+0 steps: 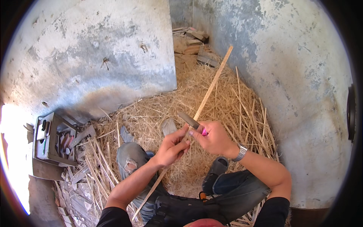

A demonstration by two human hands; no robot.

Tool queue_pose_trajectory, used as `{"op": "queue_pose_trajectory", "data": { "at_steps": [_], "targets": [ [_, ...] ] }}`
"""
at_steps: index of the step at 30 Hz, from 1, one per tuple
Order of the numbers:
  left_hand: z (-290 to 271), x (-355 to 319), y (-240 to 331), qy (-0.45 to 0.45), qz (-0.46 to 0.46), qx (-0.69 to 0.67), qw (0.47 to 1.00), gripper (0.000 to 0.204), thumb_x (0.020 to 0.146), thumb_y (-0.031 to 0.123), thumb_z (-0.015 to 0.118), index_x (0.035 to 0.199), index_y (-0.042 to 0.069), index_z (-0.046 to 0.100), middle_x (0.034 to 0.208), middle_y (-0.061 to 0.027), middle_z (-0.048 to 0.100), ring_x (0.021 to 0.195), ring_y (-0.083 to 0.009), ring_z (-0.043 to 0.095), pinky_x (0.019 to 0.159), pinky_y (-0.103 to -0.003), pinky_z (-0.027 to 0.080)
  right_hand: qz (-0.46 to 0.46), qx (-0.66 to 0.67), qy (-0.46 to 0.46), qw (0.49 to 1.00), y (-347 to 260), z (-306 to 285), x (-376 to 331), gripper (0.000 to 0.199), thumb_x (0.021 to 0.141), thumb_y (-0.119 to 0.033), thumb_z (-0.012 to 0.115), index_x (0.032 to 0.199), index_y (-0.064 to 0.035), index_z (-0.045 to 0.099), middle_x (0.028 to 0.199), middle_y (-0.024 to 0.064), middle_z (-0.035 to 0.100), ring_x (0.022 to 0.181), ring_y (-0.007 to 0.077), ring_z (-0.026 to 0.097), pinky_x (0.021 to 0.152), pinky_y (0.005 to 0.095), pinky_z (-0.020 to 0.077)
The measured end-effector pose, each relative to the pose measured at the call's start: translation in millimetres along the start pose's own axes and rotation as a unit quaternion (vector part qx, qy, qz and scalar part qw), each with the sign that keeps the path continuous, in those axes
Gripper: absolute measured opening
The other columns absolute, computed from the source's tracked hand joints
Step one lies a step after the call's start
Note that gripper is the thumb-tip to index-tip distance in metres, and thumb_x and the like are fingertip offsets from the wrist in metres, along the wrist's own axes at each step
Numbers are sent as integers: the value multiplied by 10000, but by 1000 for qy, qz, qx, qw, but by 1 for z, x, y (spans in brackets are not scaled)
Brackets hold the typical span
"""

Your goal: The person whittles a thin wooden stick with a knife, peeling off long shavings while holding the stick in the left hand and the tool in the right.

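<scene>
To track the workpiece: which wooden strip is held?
The long strip running through the left hand, by the knife in the right hand; no hand touches the other strips.

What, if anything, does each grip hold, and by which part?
The left grip holds a long wooden strip around mid-length; the right grip holds a knife by its pink handle.

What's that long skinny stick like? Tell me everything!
The stick is long, straight and thin, pale yellow-brown like bare wood or bamboo. It slants, far end up to the right. The left hand grips its hidden middle, and its near part seems to show lower down. The right hand holds a knife across it; I can't tell if they touch.
</scene>
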State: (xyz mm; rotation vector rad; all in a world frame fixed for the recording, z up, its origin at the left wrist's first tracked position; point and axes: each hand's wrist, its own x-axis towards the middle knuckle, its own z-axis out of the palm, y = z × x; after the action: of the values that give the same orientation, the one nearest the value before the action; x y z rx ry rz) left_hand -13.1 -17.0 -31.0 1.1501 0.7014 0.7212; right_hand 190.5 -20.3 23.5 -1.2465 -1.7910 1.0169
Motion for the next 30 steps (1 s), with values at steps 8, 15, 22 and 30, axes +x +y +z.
{"op": "queue_pose_trajectory", "data": {
  "at_steps": [8, 15, 22, 30],
  "targets": [
    [-11, 2, 15, 86, 49, 16, 995, 582, 989, 91, 491, 1549, 82, 334, 652, -7, 494, 451, -58, 416, 404, -209, 318, -49, -15, -136, 989, 10, -4, -10, 118, 862, -135, 682, 824, -24, 681, 587, 16, 588, 509, 83, 505, 493, 273, 402],
    [-10, -5, 21, 0, 28, -121, 992, 564, 1054, 141, 465, 1580, 124, 261, 605, 35, 319, 444, -58, 270, 419, -217, 266, -6, -74, 69, 995, 14, -35, 8, 251, 922, -255, 668, 898, -6, 696, 610, 12, 590, 499, 84, 500, 461, 282, 383],
    [-6, -8, 15, -87, -29, -205, 975, 529, 1077, 171, 419, 1583, 196, 267, 605, 49, 249, 448, -61, 218, 419, -206, 257, -9, 18, 223, 975, 33, -61, 16, 274, 952, -282, 660, 942, -12, 707, 642, -18, 568, 513, 68, 448, 496, 258, 362],
    [0, -6, 11, -139, -55, -229, 962, 540, 1074, 164, 407, 1589, 189, 247, 596, 44, 264, 447, -58, 236, 409, -205, 275, -14, 44, 191, 980, 24, -60, 10, 295, 954, -306, 667, 924, -15, 701, 630, -30, 557, 552, 55, 448, 517, 267, 341]
  ]
}}
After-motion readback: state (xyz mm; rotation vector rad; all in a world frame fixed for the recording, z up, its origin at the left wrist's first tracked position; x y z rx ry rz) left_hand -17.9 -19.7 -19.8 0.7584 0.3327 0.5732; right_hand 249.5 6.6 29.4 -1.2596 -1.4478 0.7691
